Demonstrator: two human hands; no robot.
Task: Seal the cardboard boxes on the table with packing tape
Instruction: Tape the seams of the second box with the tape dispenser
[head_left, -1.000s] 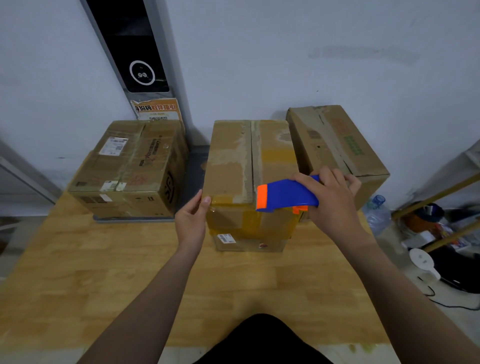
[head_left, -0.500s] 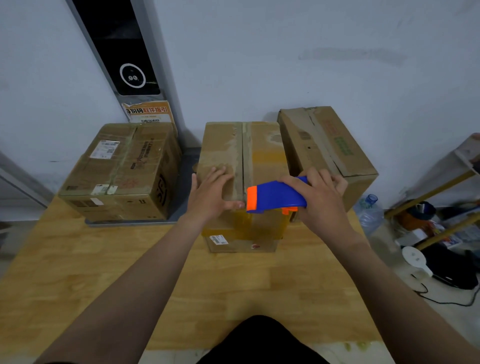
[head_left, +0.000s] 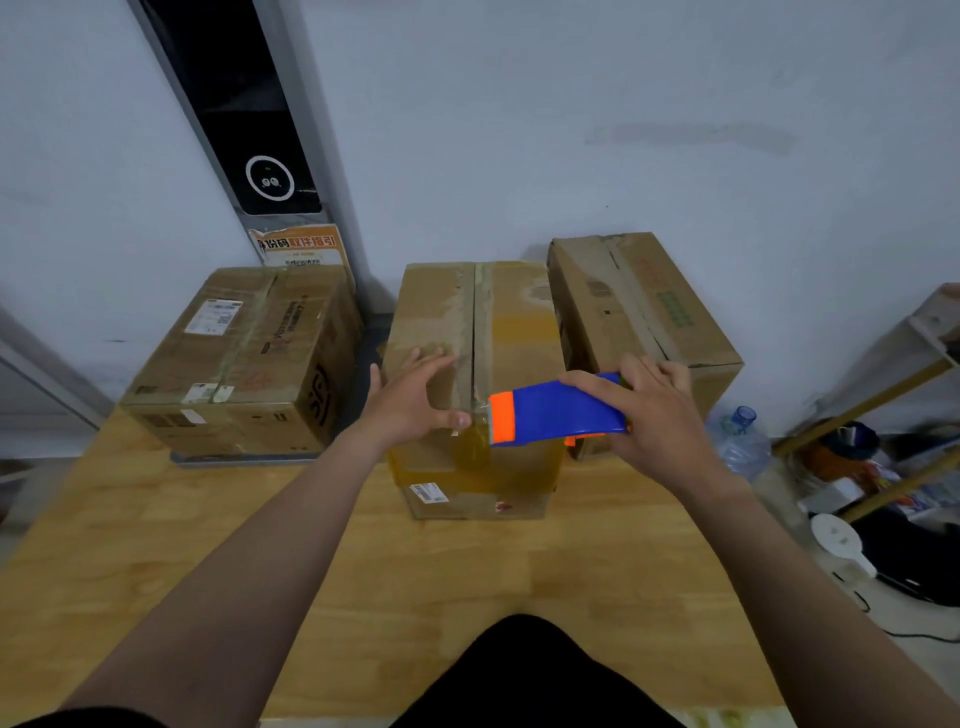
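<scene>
Three cardboard boxes stand on the wooden table (head_left: 156, 545). The middle box (head_left: 514, 332) is in front of me, its top seam running away from me. My left hand (head_left: 415, 400) lies flat on the box's top left flap near the front edge, fingers spread, thumb at the seam. My right hand (head_left: 649, 410) grips a blue and orange tape dispenser (head_left: 550, 410), whose orange tip meets the front top edge at the seam. A second box (head_left: 244, 358) sits to the left and a third box (head_left: 649, 322) leans at the right.
A grey wall rises right behind the boxes, with a black panel (head_left: 249, 119) and an orange notice (head_left: 298, 244). Off the table's right edge are a water bottle (head_left: 740, 441), a shelf frame (head_left: 883, 405) and clutter on the floor.
My left hand moved from the box's front left corner up onto the top flap and now presses it flat. The dispenser stayed at the front edge of the seam.
</scene>
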